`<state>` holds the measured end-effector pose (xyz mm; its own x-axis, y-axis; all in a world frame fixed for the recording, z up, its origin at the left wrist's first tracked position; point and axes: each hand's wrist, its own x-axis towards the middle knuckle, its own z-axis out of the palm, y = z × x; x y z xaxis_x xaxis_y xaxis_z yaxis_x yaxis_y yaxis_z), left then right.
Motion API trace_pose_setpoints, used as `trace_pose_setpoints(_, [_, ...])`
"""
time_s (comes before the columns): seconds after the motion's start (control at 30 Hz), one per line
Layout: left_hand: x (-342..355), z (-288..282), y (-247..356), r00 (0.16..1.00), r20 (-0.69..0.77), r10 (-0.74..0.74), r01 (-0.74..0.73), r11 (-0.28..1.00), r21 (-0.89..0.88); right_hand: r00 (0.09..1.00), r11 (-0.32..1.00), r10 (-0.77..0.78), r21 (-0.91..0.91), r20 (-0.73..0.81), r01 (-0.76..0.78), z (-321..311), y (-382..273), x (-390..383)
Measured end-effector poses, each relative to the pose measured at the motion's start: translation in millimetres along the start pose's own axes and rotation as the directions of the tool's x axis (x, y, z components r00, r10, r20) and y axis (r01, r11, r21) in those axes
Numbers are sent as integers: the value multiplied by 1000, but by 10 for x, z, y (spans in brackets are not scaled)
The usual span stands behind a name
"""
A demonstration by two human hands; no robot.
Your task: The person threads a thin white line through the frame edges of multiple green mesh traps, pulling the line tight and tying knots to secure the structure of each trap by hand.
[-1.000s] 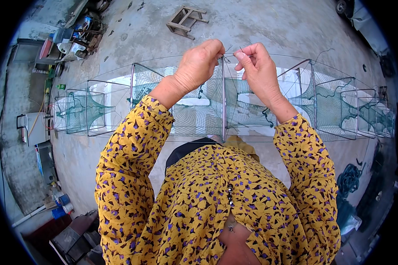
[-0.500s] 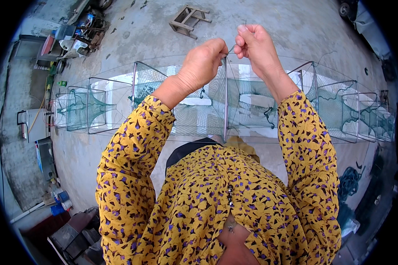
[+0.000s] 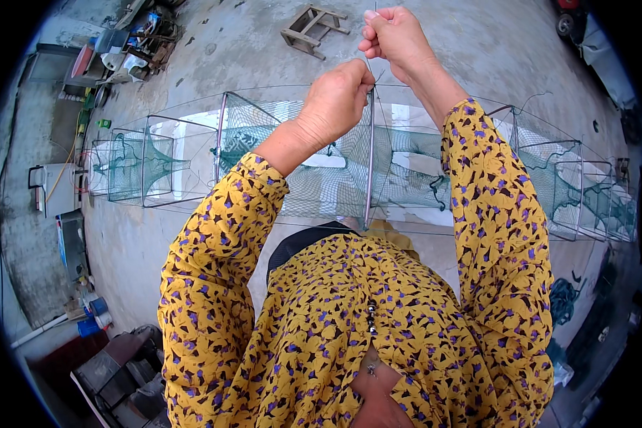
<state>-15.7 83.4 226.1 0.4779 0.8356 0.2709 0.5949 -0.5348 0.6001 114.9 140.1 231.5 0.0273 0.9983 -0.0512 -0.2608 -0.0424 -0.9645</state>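
A long green mesh fish trap [image 3: 314, 189] on metal frames stretches from left to right in front of me. My left hand [image 3: 339, 89] is closed in a pinch on the net's edge, at the top of the middle metal frame [image 3: 370, 167]. Farther out and higher, my right hand [image 3: 399, 43] pinches a thin dark needle, whose tip stands up above the fingers. A dark thread [image 3: 369, 63] runs taut between the two hands. What lies right under the left fingertips is hidden.
A small wooden stool [image 3: 312, 32] lies on the concrete floor beyond the trap. Clutter [image 3: 132, 53] is heaped at the far left, near a pale box [image 3: 58, 189]. Dark green netting [image 3: 563, 299] lies at the right. A wheel [image 3: 565, 25] shows at the far right.
My right hand has moved up and away from the left hand, drawing the thread out longer. The left hand keeps its pinch at the frame's top.
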Motion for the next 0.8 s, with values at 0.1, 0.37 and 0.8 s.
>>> trace_pose_setpoints(0.1, [-10, 26, -18, 992, -79, 97, -91, 993, 70, 1000, 1000, 8, -22, -3, -8, 37, 49, 111])
trace_pose_setpoints(0.37, [-63, 25, 3, 989, -97, 116, -107, 990, 96, 994, 984, 108, -146, 5, -106, 139, -22, 192])
trace_pose_setpoints(0.8, [-204, -146, -17, 992, -127, 23, -8, 993, 117, 986, 986, 129, -121, 109, -116, 302, 3, 261])
